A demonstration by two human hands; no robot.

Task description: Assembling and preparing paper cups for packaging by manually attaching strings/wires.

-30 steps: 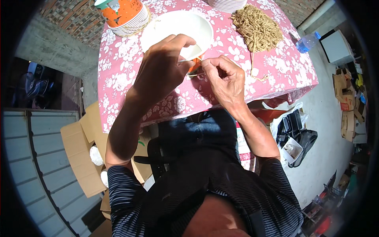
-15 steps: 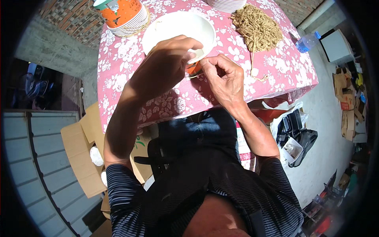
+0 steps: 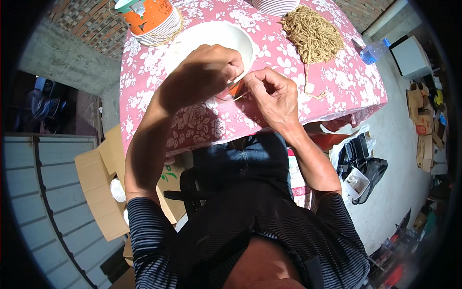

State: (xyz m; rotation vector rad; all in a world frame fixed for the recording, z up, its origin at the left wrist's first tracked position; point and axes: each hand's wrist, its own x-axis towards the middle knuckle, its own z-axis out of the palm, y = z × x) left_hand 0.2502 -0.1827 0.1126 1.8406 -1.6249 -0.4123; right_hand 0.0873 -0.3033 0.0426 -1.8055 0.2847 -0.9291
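A white-lined bucket (image 3: 211,33) with an orange outside stands tilted on the table in front of me, its wide mouth facing up. My left hand (image 3: 211,60) is closed in a fist over its near rim, mostly in shadow; what its fingers hold is hidden. At the rim's near right edge, the thumb and forefinger of my right hand (image 3: 272,94) pinch together on the bucket. A short end of twine (image 3: 239,97) sticks out below the rim, between my hands, against the orange side.
A pink flowered cloth covers the table (image 3: 346,82). At the back left stands a stack of orange buckets (image 3: 153,21); another white-rimmed stack (image 3: 276,6) is at the back. A heap of tan twine (image 3: 315,36) lies right, with a plastic bottle (image 3: 375,51) beyond. Cardboard boxes (image 3: 98,188) sit lower left.
The bucket has shifted a little left and tipped. My left hand has curled into a tighter fist, turning slightly, while my right hand has stayed almost in place.
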